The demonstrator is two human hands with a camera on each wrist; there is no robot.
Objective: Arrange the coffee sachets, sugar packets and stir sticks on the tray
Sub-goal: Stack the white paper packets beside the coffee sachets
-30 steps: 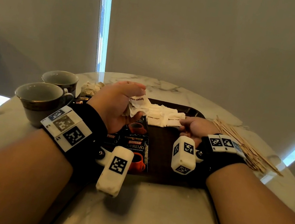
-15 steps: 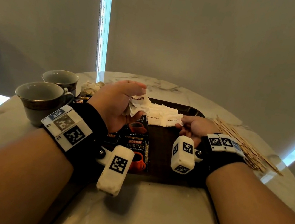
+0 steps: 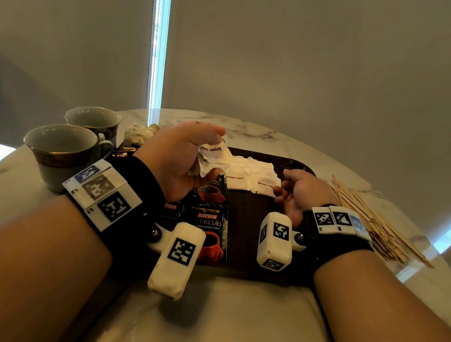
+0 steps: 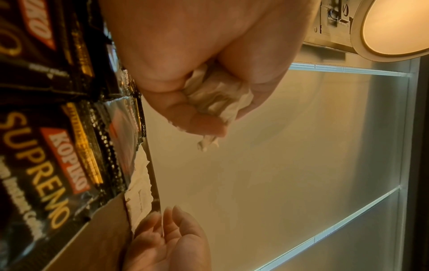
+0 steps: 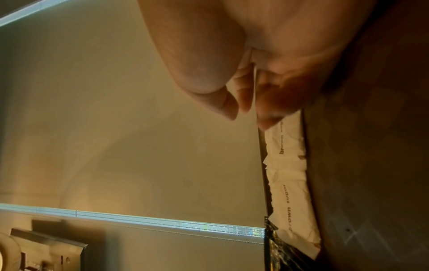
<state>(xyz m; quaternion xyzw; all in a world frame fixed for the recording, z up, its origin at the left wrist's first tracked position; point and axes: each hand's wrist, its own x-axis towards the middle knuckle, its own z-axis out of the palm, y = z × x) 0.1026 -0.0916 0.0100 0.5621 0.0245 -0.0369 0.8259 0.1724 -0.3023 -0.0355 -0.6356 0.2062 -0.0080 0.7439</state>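
A bunch of crumpled white paper sugar packets (image 3: pixel 210 158) is gripped in the left hand (image 3: pixel 178 159), raised above the 9 o'clock part of the dark brown rectangular tray (image 3: pixel 243 219); in the left wrist view the fingers (image 4: pixel 202 121) are seen curled tightly round the paper (image 4: pixel 216 95). The right hand (image 3: pixel 300 194) is held low at the tray's 3 o'clock side, its fingers loosely bent, their tips at the end of a row of white packets printed "brown sugar" (image 3: pixel 250 176) laid flat along the tray's 12 o'clock edge. From the right wrist view the fingertips (image 5: pixel 267 117) appear to touch the nearest packet (image 5: pixel 285 143), though whether it is pinched cannot be told. Black Kopiko Supremo coffee sachets (image 3: pixel 209 222) are laid overlapping on the tray's 9 o'clock half, beneath the left wrist. A loose heap of thin wooden stir sticks (image 3: pixel 372 221) is left on the round marble table (image 3: pixel 213 334) at 3 o'clock of the tray. Two grey gold-rimmed cups (image 3: pixel 61 154) are set at 10 o'clock, with more crumpled packets (image 3: pixel 139 133) just beside them.
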